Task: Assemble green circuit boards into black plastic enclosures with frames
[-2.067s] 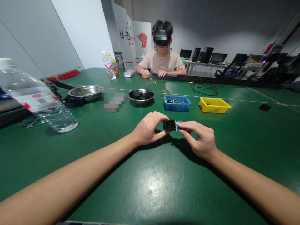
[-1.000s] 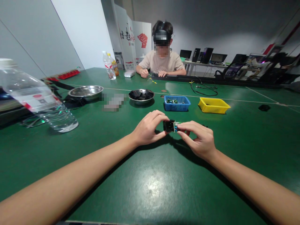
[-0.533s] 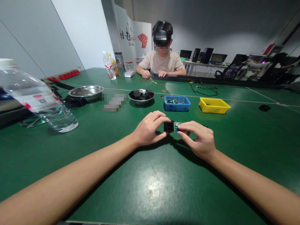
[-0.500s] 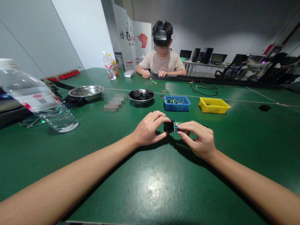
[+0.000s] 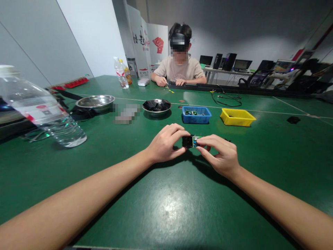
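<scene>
Just above the green table (image 5: pixel 166 208), both my hands pinch one small part. My left hand (image 5: pixel 165 143) is closed on a small black housing (image 5: pixel 187 141). My right hand (image 5: pixel 221 154) is closed on a small green and blue circuit board (image 5: pixel 195 140), which sits partly inside the housing's right end. The fingers hide most of both pieces.
Beyond my hands stand a blue bin (image 5: pixel 196 114) with small parts, a yellow bin (image 5: pixel 237 117), a steel bowl of black pieces (image 5: pixel 156 106) and another steel bowl (image 5: pixel 95 101). A clear water bottle (image 5: pixel 39 107) lies at the left. A person (image 5: pixel 179 62) works at the far side.
The black housing and the circuit board have come closer together, so less of the board shows between my fingertips. My arms have stayed in place.
</scene>
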Demonstrator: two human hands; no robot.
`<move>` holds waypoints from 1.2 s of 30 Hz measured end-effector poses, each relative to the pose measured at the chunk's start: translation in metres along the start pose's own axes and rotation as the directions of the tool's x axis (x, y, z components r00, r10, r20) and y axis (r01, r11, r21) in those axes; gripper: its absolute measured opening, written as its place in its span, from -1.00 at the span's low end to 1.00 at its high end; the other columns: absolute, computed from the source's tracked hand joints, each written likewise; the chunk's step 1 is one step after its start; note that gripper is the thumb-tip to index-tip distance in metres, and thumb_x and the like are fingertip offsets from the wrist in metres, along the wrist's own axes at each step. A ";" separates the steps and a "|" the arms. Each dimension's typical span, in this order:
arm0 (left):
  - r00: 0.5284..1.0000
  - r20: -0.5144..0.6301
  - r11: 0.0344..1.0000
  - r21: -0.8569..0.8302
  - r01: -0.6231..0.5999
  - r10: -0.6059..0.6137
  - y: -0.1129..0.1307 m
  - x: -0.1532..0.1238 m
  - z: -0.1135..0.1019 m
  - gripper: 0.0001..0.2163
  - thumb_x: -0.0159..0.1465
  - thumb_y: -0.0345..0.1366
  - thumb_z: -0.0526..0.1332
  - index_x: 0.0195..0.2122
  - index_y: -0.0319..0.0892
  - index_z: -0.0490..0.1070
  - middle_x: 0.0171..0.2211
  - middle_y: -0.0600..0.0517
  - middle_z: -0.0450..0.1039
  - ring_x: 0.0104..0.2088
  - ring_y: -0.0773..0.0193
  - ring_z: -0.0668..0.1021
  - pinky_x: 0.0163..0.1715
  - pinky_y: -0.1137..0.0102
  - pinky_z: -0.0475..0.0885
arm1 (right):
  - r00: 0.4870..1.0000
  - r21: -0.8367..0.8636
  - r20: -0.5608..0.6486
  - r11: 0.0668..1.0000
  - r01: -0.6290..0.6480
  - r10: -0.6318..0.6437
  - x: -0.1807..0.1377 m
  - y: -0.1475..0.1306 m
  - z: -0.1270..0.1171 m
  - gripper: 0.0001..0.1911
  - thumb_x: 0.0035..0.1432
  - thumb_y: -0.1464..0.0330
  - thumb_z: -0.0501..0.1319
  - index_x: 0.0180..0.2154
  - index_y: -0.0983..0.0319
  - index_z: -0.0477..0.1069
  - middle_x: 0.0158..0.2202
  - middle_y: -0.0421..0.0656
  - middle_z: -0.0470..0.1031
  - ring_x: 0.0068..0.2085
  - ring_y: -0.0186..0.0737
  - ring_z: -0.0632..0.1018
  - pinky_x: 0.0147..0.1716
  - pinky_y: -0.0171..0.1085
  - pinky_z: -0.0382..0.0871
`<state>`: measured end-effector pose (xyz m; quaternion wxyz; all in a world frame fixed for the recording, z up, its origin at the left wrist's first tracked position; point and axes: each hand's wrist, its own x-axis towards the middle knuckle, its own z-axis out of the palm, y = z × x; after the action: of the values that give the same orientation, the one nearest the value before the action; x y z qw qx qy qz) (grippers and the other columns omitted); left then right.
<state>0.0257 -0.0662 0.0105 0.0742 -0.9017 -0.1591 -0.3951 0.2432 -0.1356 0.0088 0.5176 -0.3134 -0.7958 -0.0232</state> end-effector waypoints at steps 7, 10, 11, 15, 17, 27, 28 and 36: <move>1.000 -0.011 1.000 0.018 -0.017 0.018 0.002 0.000 0.001 -0.71 0.26 -0.30 0.25 -0.01 -0.23 0.36 -0.18 -0.11 0.45 -0.19 0.16 0.51 -0.17 0.26 0.47 | 1.000 0.000 0.009 1.000 0.017 -0.017 0.000 0.001 0.000 -0.81 0.18 0.52 0.31 -0.15 0.23 0.54 -0.25 -0.05 0.64 -0.25 -0.21 0.63 -0.25 -0.25 0.55; 1.000 -0.012 1.000 0.015 -0.013 0.013 0.003 0.000 0.001 -0.71 0.26 -0.28 0.25 -0.01 -0.23 0.36 -0.18 -0.11 0.46 -0.19 0.16 0.52 -0.18 0.26 0.47 | 1.000 -0.002 0.017 1.000 0.015 -0.014 0.000 0.001 0.000 -0.81 0.18 0.51 0.30 -0.15 0.22 0.54 -0.25 -0.05 0.64 -0.25 -0.21 0.63 -0.25 -0.24 0.55; 1.000 -0.014 1.000 0.016 -0.012 0.012 0.003 0.000 0.001 -0.71 0.27 -0.27 0.25 -0.01 -0.23 0.36 -0.18 -0.11 0.46 -0.19 0.16 0.52 -0.18 0.26 0.47 | 1.000 -0.002 0.018 1.000 0.012 -0.012 0.000 0.001 0.000 -0.81 0.19 0.51 0.30 -0.15 0.21 0.53 -0.25 -0.06 0.64 -0.25 -0.21 0.63 -0.26 -0.24 0.55; 0.999 -0.030 0.999 0.027 -0.019 0.020 0.004 0.001 0.001 -0.72 0.27 -0.27 0.24 -0.01 -0.23 0.36 -0.18 -0.12 0.47 -0.18 0.16 0.52 -0.18 0.26 0.47 | 1.000 0.002 0.018 1.000 0.010 -0.010 0.000 0.000 0.000 -0.82 0.18 0.51 0.30 -0.15 0.22 0.53 -0.26 -0.05 0.64 -0.26 -0.22 0.63 -0.27 -0.24 0.54; 0.999 -0.038 0.999 0.031 -0.025 0.027 0.004 0.001 0.001 -0.72 0.28 -0.27 0.24 -0.01 -0.24 0.36 -0.18 -0.12 0.47 -0.18 0.15 0.52 -0.19 0.26 0.48 | 1.000 0.003 0.020 1.000 0.009 -0.009 -0.001 0.000 0.000 -0.82 0.18 0.51 0.31 -0.16 0.23 0.53 -0.26 -0.05 0.64 -0.27 -0.22 0.63 -0.29 -0.25 0.54; 0.999 -0.034 0.999 0.033 -0.039 0.040 0.006 0.000 0.001 -0.71 0.29 -0.24 0.23 -0.01 -0.23 0.36 -0.17 -0.12 0.47 -0.18 0.16 0.53 -0.19 0.26 0.48 | 1.000 0.003 0.023 1.000 0.020 -0.020 0.000 -0.001 0.000 -0.83 0.18 0.51 0.31 -0.16 0.23 0.53 -0.28 -0.08 0.64 -0.28 -0.25 0.62 -0.29 -0.28 0.54; 0.999 -0.032 0.999 0.033 -0.039 0.040 0.006 0.001 0.001 -0.71 0.29 -0.24 0.23 0.00 -0.22 0.36 -0.17 -0.12 0.47 -0.18 0.16 0.53 -0.19 0.26 0.48 | 0.999 0.004 0.024 1.000 0.021 -0.021 0.000 -0.001 0.000 -0.82 0.18 0.51 0.31 -0.16 0.23 0.53 -0.28 -0.07 0.64 -0.29 -0.25 0.62 -0.28 -0.28 0.54; 0.998 -0.038 0.998 0.039 -0.049 0.050 0.005 0.000 0.001 -0.71 0.29 -0.25 0.23 0.00 -0.23 0.36 -0.17 -0.12 0.47 -0.17 0.15 0.54 -0.18 0.27 0.48 | 1.000 0.011 0.028 1.000 -0.003 0.003 -0.001 -0.001 0.000 -0.83 0.20 0.47 0.30 -0.15 0.19 0.56 -0.27 -0.09 0.65 -0.28 -0.23 0.63 -0.30 -0.27 0.54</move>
<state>0.0284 -0.0707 0.0101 0.1040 -0.8958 -0.1427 -0.4078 0.2431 -0.1367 0.0086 0.5082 -0.3119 -0.8027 -0.0136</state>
